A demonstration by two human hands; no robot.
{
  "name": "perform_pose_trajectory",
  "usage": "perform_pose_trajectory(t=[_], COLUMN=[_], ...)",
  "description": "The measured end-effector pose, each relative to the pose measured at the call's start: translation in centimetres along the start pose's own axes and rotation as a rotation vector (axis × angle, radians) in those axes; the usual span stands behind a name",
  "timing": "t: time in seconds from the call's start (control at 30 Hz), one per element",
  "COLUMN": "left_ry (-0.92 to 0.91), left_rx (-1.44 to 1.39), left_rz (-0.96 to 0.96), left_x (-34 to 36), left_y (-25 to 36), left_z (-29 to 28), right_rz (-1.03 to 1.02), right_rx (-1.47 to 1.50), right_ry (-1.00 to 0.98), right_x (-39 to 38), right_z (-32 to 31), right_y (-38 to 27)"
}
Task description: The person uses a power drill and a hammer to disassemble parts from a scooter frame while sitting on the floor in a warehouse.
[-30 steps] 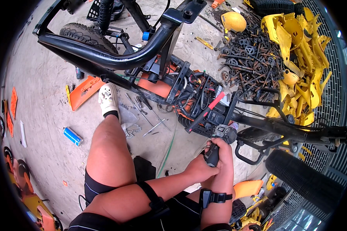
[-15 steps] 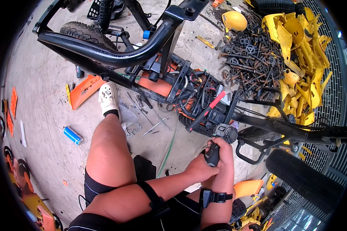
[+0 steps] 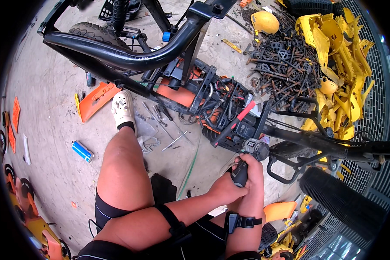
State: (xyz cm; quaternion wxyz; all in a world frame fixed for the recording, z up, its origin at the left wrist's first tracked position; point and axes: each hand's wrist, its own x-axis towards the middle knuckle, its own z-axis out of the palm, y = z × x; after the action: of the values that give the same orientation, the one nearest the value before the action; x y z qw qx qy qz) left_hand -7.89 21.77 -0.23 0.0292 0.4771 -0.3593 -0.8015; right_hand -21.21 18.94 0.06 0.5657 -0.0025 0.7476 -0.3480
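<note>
A black and grey cordless power tool (image 3: 239, 174) is held in both my hands against the vehicle frame. My right hand (image 3: 253, 168) is wrapped round it just behind its grey head (image 3: 255, 149). My left hand (image 3: 226, 189) closes on the lower part of the tool, near my right wrist. The head meets the edge of an opened black vehicle chassis (image 3: 229, 99) with exposed wiring. What its tip touches is hidden. Across the chassis, just beyond the tool, lies a long tool with a red and black handle (image 3: 242, 115).
A bent black tube frame (image 3: 112, 55) rises at upper left. Rusty bolts and gears (image 3: 286, 65) and yellow plastic panels (image 3: 333, 69) are heaped at far right. By my shoe (image 3: 122, 108) lie metal rods (image 3: 174, 141), an orange panel (image 3: 95, 102) and a blue can (image 3: 82, 151).
</note>
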Motion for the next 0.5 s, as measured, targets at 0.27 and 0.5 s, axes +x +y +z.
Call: perform_pose_trajectory(t=[0.27, 0.5], left_ry=[0.014, -0.001], left_rx=[0.000, 0.009], left_rz=[0.023, 0.023], left_x=[-0.50, -0.73], left_y=[0.12, 0.24], left_z=[-0.33, -0.54], right_rz=[-0.014, -0.026], right_rx=[0.003, 0.005], right_ry=[-0.009, 0.005], right_x=[0.13, -0.13], right_z=[-0.12, 0.07], right_y=[0.44, 0.44])
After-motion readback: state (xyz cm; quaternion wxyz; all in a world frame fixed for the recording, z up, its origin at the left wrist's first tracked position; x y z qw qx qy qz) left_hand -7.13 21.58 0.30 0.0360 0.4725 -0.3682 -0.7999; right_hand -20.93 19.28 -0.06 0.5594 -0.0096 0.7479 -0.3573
